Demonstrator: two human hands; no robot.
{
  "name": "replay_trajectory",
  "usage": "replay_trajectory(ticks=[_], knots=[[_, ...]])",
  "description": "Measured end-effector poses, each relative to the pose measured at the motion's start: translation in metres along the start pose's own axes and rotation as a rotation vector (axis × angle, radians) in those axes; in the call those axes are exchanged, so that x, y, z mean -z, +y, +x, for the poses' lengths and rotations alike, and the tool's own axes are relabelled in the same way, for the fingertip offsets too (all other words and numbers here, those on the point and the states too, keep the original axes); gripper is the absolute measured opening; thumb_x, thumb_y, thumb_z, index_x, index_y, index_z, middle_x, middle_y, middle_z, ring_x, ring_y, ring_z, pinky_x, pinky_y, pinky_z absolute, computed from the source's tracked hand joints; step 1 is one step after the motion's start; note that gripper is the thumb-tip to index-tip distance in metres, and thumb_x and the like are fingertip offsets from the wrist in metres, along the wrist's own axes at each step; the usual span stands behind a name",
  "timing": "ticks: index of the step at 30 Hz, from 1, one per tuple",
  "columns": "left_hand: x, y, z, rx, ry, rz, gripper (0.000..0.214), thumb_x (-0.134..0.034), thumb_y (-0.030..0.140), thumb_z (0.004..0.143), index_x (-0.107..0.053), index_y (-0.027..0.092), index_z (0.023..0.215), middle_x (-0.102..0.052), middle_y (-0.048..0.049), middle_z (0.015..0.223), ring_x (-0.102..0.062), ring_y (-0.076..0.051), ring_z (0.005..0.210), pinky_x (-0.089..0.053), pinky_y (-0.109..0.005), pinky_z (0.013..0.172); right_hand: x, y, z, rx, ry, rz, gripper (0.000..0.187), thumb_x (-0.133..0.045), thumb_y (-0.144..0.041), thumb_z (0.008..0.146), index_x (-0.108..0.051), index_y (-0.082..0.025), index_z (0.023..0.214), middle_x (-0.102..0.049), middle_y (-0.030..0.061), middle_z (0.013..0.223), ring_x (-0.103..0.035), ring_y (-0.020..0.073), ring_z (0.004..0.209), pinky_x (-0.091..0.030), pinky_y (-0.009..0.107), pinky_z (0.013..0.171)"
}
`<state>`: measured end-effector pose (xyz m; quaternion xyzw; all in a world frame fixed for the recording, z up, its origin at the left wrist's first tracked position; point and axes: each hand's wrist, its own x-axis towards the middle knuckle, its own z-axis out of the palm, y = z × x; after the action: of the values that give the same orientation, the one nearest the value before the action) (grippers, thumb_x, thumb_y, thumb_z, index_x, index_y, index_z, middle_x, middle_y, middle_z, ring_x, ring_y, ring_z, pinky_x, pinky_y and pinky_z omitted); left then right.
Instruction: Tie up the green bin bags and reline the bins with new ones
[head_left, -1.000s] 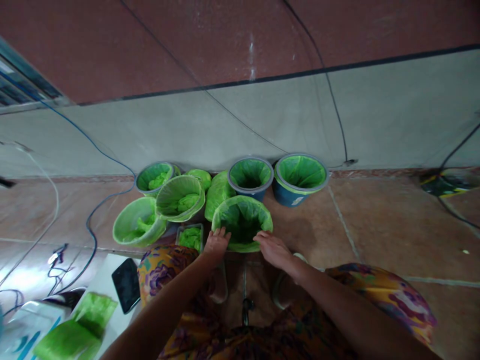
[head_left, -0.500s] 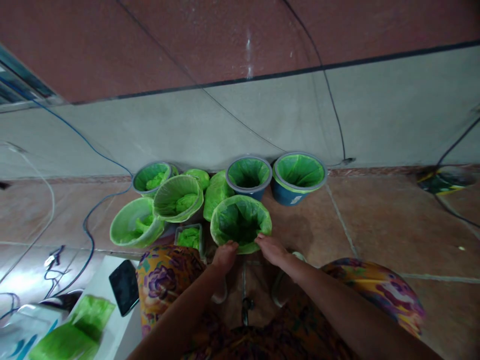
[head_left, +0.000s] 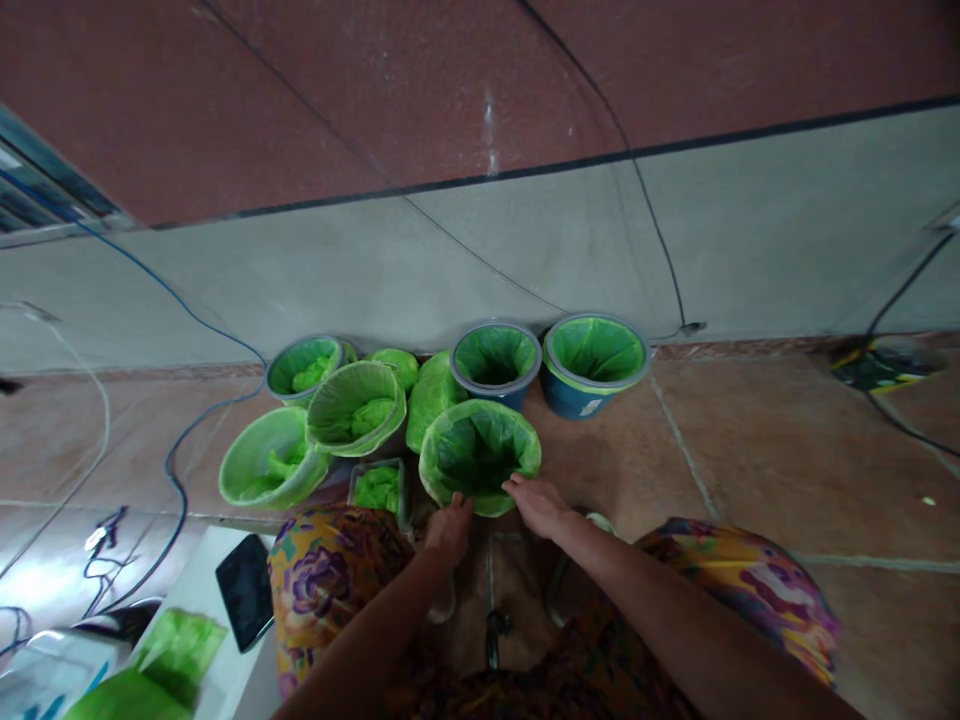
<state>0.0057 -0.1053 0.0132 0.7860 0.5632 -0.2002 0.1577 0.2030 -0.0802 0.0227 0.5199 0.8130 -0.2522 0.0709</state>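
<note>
A bin lined with a thin green bin liner (head_left: 442,465) stands on the floor in front of me, its mouth facing up. The bag is folded outward over the whole rim. My left hand (head_left: 450,532) is closed on the liner at the near left of the rim, fingertips over the edge. At the near right, my right hand (head_left: 535,503) pinches the same liner, its fingertips just inside. The bag's dark inside shows between and beyond my hands. Just behind, a blue bin with a grey ring (head_left: 498,322) also holds a green bag.
Another blue lined bin (head_left: 576,400) stands by the wall. Left are several bins with crumpled green bags, such as a pale lined bin (head_left: 247,450), and a clear tub (head_left: 400,490). A phone (head_left: 246,590) lies on a white surface. A blue cable (head_left: 174,450) crosses the floor.
My right hand has slid slightly left along the rim. My left hand stays at the near left edge. The whole view has shifted slightly; the bins stand where they were.
</note>
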Motion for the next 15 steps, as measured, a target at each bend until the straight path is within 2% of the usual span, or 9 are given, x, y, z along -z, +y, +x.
replay_trajectory(ticks=[2,4,7,9,12,15], knots=[[0.002,0.006,-0.009,0.023,0.081,-0.046,0.051,-0.040,0.009,0.083,-0.043,0.021,0.133,-0.050,-0.0123,0.130,-0.066,-0.019,0.089,-0.052,-0.030,0.071,0.011,0.004,-0.004,-0.005,0.096,0.051,0.047,-0.045,-0.006,0.078,-0.058,-0.021,0.121,-0.062,0.0074,0.116,-0.063,0.0169,0.093,-0.046,0.026,0.076],[0.007,0.016,-0.014,0.011,0.170,-0.117,0.050,-0.043,0.020,0.087,-0.039,0.022,0.136,-0.046,-0.0115,0.136,-0.064,-0.019,0.094,-0.052,-0.030,0.076,0.022,0.012,-0.007,-0.093,0.189,0.087,0.044,-0.043,-0.008,0.080,-0.059,-0.022,0.119,-0.064,0.0068,0.114,-0.063,0.0165,0.094,-0.045,0.025,0.078],[0.019,0.035,-0.009,-0.033,0.246,-0.206,0.043,-0.043,0.035,0.090,-0.045,0.023,0.130,-0.050,-0.0084,0.131,-0.061,-0.020,0.102,-0.050,-0.030,0.082,0.031,0.025,-0.008,-0.244,0.258,0.102,0.035,-0.039,-0.014,0.087,-0.065,-0.020,0.110,-0.066,0.0077,0.108,-0.062,0.0173,0.092,-0.044,0.025,0.077],[0.025,0.045,0.001,-0.054,0.228,-0.214,0.034,-0.038,0.038,0.092,-0.054,0.023,0.118,-0.055,-0.0069,0.122,-0.061,-0.019,0.099,-0.050,-0.029,0.080,0.029,0.031,-0.007,-0.257,0.252,0.101,0.032,-0.039,-0.015,0.087,-0.067,-0.020,0.102,-0.067,0.0069,0.103,-0.062,0.0173,0.090,-0.043,0.025,0.075],[0.026,0.051,0.015,-0.057,0.124,-0.165,0.032,-0.033,0.033,0.094,-0.062,0.021,0.100,-0.059,-0.0072,0.111,-0.063,-0.019,0.092,-0.050,-0.029,0.075,0.015,0.032,-0.002,-0.139,0.186,0.076,0.031,-0.039,-0.011,0.085,-0.068,-0.019,0.094,-0.066,0.0061,0.100,-0.061,0.0168,0.090,-0.043,0.025,0.075],[0.018,0.048,0.021,-0.027,0.033,-0.120,0.032,-0.033,0.028,0.094,-0.063,0.019,0.097,-0.060,-0.0078,0.107,-0.065,-0.020,0.088,-0.051,-0.031,0.072,-0.005,0.030,0.004,-0.033,0.123,0.064,0.031,-0.038,-0.007,0.084,-0.067,-0.017,0.090,-0.065,0.0072,0.098,-0.059,0.0173,0.092,-0.044,0.027,0.078]])
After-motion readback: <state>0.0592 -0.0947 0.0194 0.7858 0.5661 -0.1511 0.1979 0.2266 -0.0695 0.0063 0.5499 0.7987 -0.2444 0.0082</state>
